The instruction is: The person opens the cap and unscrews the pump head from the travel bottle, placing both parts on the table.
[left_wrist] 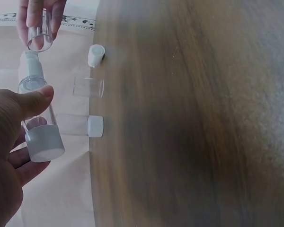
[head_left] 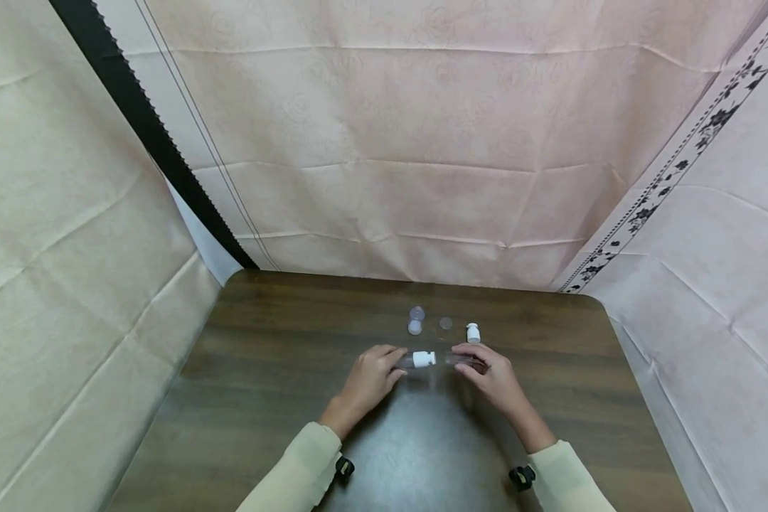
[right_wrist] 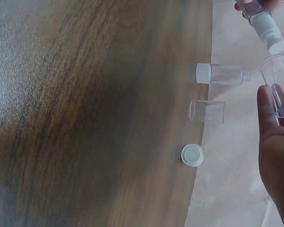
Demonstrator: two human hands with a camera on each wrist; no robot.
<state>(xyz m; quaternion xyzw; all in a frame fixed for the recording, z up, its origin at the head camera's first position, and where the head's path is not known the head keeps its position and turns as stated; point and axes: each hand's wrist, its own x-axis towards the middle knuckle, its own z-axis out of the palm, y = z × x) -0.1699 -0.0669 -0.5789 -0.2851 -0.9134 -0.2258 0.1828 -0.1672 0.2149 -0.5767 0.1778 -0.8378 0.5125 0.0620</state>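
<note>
My left hand (head_left: 372, 377) grips a clear pump bottle (left_wrist: 51, 116) with a white base and a white pump top (left_wrist: 34, 66). The bottle is tilted sideways, its pump pointing at my right hand (head_left: 490, 377). A clear cylindrical cap (right_wrist: 276, 78) is held between the fingers and thumb of the right hand. The cap's open end faces the pump, with a small gap between them in the head view. Both hands are above the table.
Behind the hands on the wooden table (head_left: 262, 341) stand a second clear bottle (right_wrist: 226, 74) with a white base and no pump, another clear cap (right_wrist: 208, 111), and a loose white pump top (head_left: 473, 332). Pale cloth (head_left: 384, 213) hangs beyond the far edge.
</note>
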